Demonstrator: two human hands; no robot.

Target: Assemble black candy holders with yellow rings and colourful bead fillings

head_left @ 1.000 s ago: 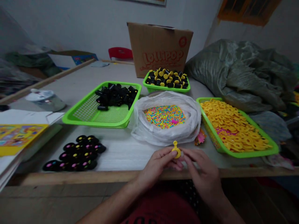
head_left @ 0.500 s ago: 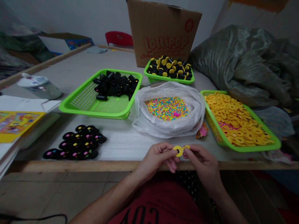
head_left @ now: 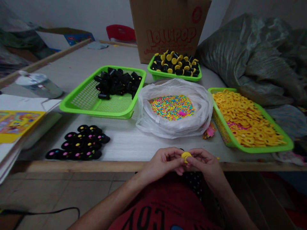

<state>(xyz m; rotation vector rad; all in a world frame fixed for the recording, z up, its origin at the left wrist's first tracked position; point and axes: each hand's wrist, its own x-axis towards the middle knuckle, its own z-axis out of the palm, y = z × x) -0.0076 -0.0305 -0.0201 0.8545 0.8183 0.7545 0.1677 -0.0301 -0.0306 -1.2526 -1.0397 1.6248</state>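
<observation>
My left hand (head_left: 163,160) and my right hand (head_left: 203,163) meet above the table's front edge. Both pinch a small yellow plastic ring piece (head_left: 186,156), partly hidden by my fingers. A dark piece seems to show just behind it, too small to tell. Nearest my hands lie a bag of pastel candy beads (head_left: 172,107) and, to the left, a cluster of black capsules with pink and yellow dots (head_left: 79,143). A green tray of yellow rings (head_left: 248,121) stands right, a green tray of black cylinders (head_left: 114,84) further left.
A small green basket of black-and-yellow pieces (head_left: 175,65) stands at the back, before a cardboard LOLLIPOP box (head_left: 168,32). A grey sack (head_left: 249,54) is heaped on the right. Papers and a printed booklet (head_left: 19,126) lie at the left edge.
My hands have closed together around the yellow piece, which is now mostly covered by my fingers. The whole scene has shifted up in view as my head tilted down.
</observation>
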